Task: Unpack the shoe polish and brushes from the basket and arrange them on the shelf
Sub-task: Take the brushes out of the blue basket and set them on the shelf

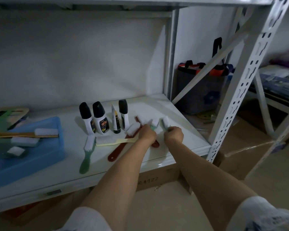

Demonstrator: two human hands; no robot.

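Each hand [147,133] grips a green, white-bristled brush [165,123].

A storage room or stockroom, shown by a white slotted-steel shelving rack [250,77] with a cross brace, cardboard boxes [158,179] kept on the floor under the shelf, a dark fabric bag [198,90] set against the bare white wall, dim light.

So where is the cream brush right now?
The cream brush lies flat on the shelf, just in front of the polish bottles, between the green brush and the left hand.
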